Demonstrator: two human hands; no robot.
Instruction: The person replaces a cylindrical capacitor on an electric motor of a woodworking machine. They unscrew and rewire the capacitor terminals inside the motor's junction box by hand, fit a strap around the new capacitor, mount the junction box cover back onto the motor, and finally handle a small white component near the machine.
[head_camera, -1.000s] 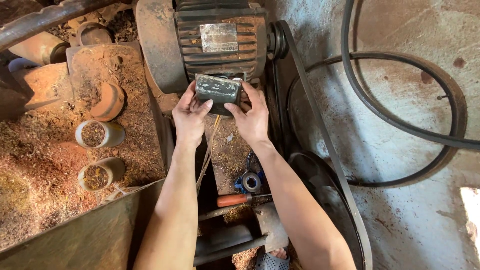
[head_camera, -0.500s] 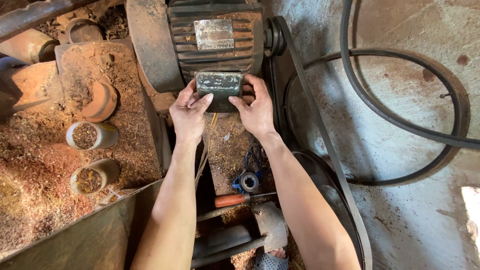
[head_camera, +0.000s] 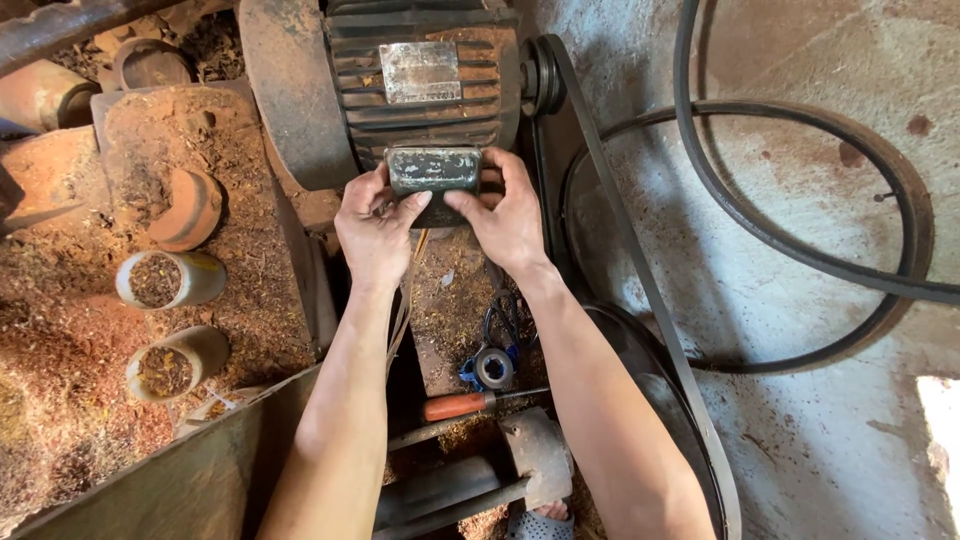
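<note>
Firmly, my left hand (head_camera: 375, 228) and right hand (head_camera: 508, 215) grasp the scuffed rectangular metal cover (head_camera: 433, 170) against the ribbed, rusty motor (head_camera: 425, 85), fingers curled.

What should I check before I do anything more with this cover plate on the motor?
1. Both hands on the cover plate: ok, left hand and right hand hold it by its lower edge.
2. Plate square against the motor: cannot tell.
3. Wires hanging below the plate clear of pinching: cannot tell.
4. Drive belt clear of the right hand: ok, apart.
5. Screwdriver within reach: ok, lies below between the forearms.
6. Sawdust off the work area: not ok.
</note>
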